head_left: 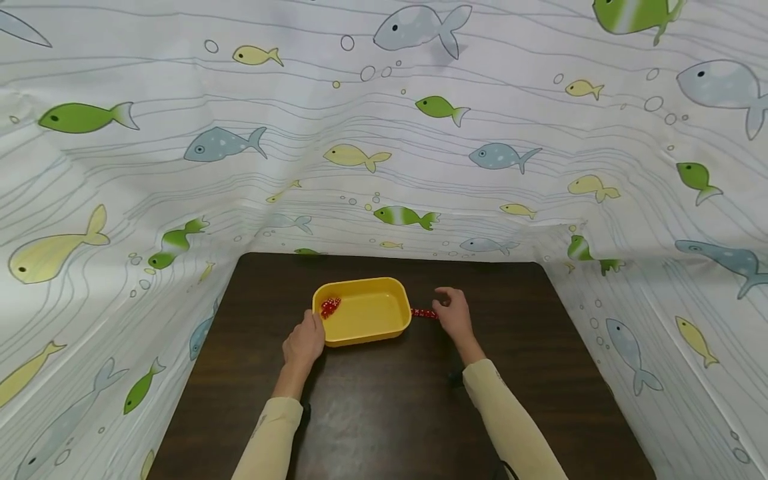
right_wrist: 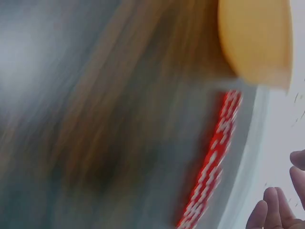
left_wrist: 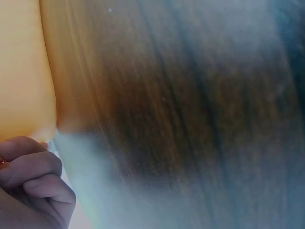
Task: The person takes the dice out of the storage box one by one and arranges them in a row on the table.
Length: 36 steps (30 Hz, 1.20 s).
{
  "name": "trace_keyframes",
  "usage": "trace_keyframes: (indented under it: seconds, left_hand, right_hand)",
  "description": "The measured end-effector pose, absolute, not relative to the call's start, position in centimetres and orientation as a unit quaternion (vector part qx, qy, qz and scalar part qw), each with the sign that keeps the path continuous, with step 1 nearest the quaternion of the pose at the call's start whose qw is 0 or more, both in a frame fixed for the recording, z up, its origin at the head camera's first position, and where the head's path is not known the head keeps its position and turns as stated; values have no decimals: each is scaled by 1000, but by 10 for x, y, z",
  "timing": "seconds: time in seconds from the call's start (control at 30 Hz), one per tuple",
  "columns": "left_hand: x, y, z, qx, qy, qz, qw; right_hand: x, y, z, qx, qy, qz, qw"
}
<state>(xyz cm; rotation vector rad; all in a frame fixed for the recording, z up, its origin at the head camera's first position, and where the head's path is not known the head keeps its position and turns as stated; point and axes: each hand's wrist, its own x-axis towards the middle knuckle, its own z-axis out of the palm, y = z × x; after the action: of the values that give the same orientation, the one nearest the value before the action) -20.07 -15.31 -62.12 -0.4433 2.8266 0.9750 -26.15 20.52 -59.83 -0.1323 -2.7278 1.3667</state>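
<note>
A yellow tray (head_left: 366, 339) sits on the dark table, with a small heap of red dice with white pips (head_left: 329, 306) at its left end. My left hand (head_left: 304, 339) grips the tray's left rim; in the left wrist view, its curled fingers (left_wrist: 35, 164) are at the tray's edge. To the right of the tray runs a row of red dice (head_left: 423, 313), seen blurred in the right wrist view. Beside the row's right end is my right hand (head_left: 454, 316). Its thumb and fingers are apart, and nothing shows between them.
A dark brown wooden table (head_left: 384, 407) lies under everything. A white fish-print sheet (head_left: 336, 100) rises behind the table and along both sides. A black cable (head_left: 509, 469) shows by the right sleeve.
</note>
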Motion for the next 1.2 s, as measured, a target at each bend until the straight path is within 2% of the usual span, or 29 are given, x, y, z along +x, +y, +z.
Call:
trace_keyframes:
  seconds: [0.4, 0.67, 0.83, 1.07, 1.2]
  left_hand:
    - [-203, -152, -620, -141, 936, 317, 64]
    - [-204, -153, -618, -139, 937, 316, 52]
    - [-204, -155, -617, -140, 938, 314, 44]
    - [-201, -153, -619, -146, 937, 313, 43]
    - [-199, -152, -622, -143, 937, 316, 39]
  right_hand:
    - [-263, 122, -588, 49, -896, 441, 19]
    - [-265, 79, -584, 120, -903, 410, -46]
    - [-265, 55, -586, 159, -905, 389, -62]
    - [-259, 23, -591, 179, -914, 344, -117]
    - [-257, 7, -593, 197, -922, 312, -120]
